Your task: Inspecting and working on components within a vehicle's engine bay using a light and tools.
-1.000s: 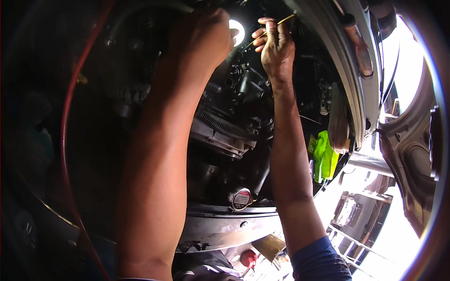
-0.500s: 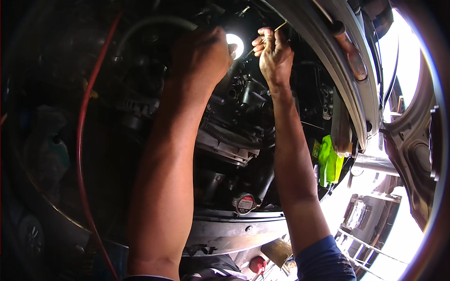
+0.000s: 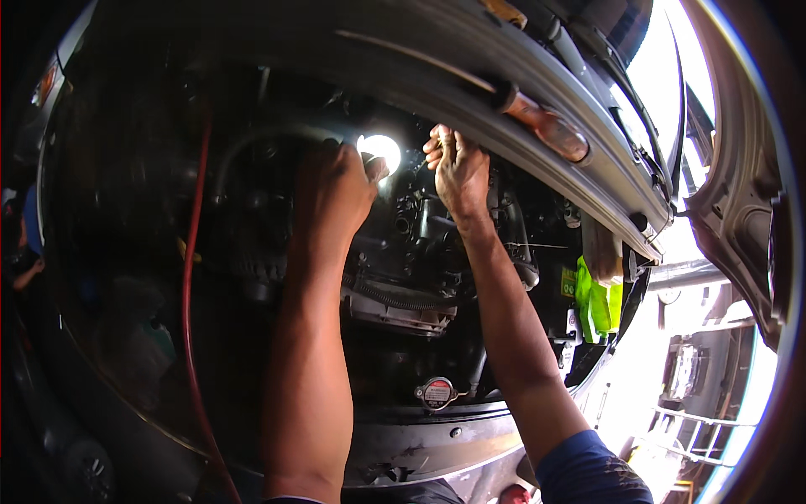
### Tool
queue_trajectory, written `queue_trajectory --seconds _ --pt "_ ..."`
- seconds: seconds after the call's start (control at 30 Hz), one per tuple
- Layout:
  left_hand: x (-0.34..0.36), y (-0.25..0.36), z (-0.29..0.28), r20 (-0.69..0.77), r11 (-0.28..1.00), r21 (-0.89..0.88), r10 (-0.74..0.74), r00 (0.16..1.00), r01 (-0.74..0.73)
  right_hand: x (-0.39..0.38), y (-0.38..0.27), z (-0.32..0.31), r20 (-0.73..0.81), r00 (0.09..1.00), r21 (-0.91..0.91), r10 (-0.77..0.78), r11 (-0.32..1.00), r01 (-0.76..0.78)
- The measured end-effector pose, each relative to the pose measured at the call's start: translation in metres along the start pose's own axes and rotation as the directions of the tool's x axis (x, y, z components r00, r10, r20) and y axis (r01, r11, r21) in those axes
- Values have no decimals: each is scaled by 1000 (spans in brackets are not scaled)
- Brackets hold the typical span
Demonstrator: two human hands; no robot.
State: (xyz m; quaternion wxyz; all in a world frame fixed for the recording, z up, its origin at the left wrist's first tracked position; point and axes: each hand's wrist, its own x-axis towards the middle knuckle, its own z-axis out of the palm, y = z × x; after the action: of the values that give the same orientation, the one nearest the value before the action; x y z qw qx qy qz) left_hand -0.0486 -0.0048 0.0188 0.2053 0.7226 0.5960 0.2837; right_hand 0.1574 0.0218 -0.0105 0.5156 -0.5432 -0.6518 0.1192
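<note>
Both my arms reach up into a dark engine bay. My left hand point(image 3: 336, 178) is closed around a lit lamp point(image 3: 380, 151), a bright white round glow with my thumb against it; its body is hidden by the hand. To the right of it, my right hand point(image 3: 459, 172) is raised with its fingers curled in a pinch. A thin rod showed between these fingers half a second ago; it is hard to make out now. Beyond both hands lie dark engine parts point(image 3: 432, 225), partly lit by the lamp.
A screwdriver point(image 3: 546, 126) with an orange handle lies along the grey body ledge point(image 3: 617, 189) above my right hand. Below are a radiator cap point(image 3: 437, 392) and the front crossmember point(image 3: 420, 441). A red hose point(image 3: 193, 252) hangs at left; a bright green item point(image 3: 598, 298) is right.
The view has shifted, so hands, lamp and engine sit lower in the picture. The ledge and screwdriver show farther left. Both hands keep about the same pose.
</note>
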Motion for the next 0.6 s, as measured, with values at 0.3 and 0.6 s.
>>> queue_trajectory --seconds 0.3,0.6 --pt "1 3 0 -113 988 -75 130 985 -139 -4 16 2 96 981 -2 -168 986 169" --pt "0 27 1 -268 945 -41 303 914 -325 -1 53 -6 286 927 -264 -241 911 318"
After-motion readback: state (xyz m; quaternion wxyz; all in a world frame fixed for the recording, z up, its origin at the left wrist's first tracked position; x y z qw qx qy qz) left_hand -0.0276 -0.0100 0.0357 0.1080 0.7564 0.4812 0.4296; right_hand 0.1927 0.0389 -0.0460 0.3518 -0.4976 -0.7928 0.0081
